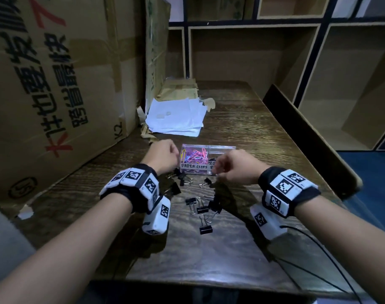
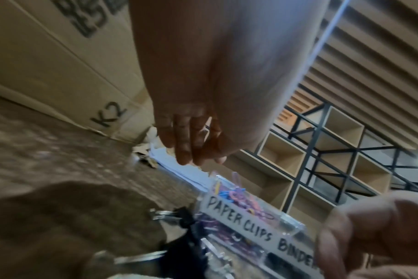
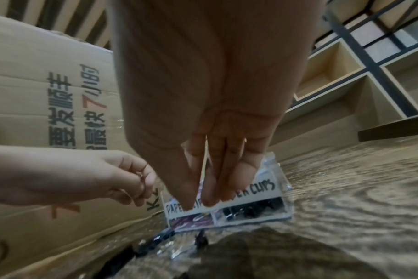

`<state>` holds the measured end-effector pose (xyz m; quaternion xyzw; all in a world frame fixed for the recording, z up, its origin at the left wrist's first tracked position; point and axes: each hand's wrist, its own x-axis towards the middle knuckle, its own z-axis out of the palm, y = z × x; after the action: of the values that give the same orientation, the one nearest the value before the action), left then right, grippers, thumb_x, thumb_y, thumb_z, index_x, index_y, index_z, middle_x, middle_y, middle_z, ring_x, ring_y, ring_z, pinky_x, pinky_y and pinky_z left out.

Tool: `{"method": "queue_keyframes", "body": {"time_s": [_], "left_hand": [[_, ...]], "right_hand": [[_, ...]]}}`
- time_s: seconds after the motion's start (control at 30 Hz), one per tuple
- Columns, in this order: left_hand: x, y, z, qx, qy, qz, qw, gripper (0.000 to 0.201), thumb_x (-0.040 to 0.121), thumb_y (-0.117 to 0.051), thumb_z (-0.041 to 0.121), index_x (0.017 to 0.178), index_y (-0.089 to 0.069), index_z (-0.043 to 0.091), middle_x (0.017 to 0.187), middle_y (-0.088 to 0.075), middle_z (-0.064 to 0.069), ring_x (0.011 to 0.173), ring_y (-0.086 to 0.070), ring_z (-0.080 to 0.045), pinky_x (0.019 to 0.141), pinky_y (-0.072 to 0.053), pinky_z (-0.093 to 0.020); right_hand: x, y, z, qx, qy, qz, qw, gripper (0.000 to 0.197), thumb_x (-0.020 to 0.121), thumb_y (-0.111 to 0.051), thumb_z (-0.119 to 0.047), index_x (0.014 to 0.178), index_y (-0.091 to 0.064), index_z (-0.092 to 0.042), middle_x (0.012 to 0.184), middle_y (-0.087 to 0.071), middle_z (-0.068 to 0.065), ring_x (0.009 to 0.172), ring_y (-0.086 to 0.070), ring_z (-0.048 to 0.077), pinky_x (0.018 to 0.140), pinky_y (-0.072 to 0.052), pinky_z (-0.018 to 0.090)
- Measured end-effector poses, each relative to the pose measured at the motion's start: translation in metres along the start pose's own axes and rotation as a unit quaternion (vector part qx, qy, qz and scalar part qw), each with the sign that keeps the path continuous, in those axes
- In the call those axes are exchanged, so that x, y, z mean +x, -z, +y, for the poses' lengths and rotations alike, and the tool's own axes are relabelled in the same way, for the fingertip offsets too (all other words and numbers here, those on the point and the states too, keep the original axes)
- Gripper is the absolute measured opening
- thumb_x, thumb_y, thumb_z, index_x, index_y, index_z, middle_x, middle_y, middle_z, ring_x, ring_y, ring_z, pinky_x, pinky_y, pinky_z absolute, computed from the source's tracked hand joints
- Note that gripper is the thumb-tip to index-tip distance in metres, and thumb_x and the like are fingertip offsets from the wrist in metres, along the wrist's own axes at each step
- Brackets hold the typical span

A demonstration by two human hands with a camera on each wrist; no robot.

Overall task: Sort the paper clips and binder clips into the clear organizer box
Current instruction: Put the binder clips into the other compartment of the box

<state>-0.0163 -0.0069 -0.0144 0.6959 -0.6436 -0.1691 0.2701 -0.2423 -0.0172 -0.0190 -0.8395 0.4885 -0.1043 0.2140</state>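
The clear organizer box point(image 1: 217, 148) lies mid-table, its front label point(image 2: 241, 217) reading PAPER CLIPS and BINDER. Coloured paper clips point(image 1: 194, 155) fill its left compartment, and black binder clips point(image 3: 253, 207) lie in the right one. My left hand point(image 1: 165, 155) hovers at the box's left end, thumb and curled fingers point(image 3: 141, 177) pinching something thin that looks like a paper clip. My right hand point(image 1: 233, 166) is at the box's front right. Its bunched fingertips point(image 3: 210, 198) reach the label, and I cannot tell whether they hold anything. Several binder clips point(image 1: 201, 208) lie loose in front of the box.
A big cardboard box point(image 1: 51, 88) stands along the left side of the wooden table point(image 1: 242, 119). A stack of white papers point(image 1: 176, 117) lies behind the organizer. Open shelving point(image 1: 253, 53) rises behind the table, and a black cable point(image 1: 323, 255) trails at the front right.
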Motion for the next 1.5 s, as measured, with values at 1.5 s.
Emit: {"method": "queue_keyframes", "body": {"time_s": [1.5], "left_hand": [[-0.018,-0.016,-0.046,0.132,-0.057,-0.104,0.984,0.011,0.086,-0.061,0.024,0.095,-0.059,0.018,0.093,-0.067,-0.003,0.085,-0.063,-0.02,0.073,-0.049,-0.031]], "right_hand": [[-0.017,-0.02,-0.016,0.039,-0.052,-0.053,0.996,0.013,0.09,-0.054,-0.02,0.096,-0.066,-0.018,0.091,-0.066,-0.003,0.084,-0.058,0.015,0.067,-0.044,0.023]]}}
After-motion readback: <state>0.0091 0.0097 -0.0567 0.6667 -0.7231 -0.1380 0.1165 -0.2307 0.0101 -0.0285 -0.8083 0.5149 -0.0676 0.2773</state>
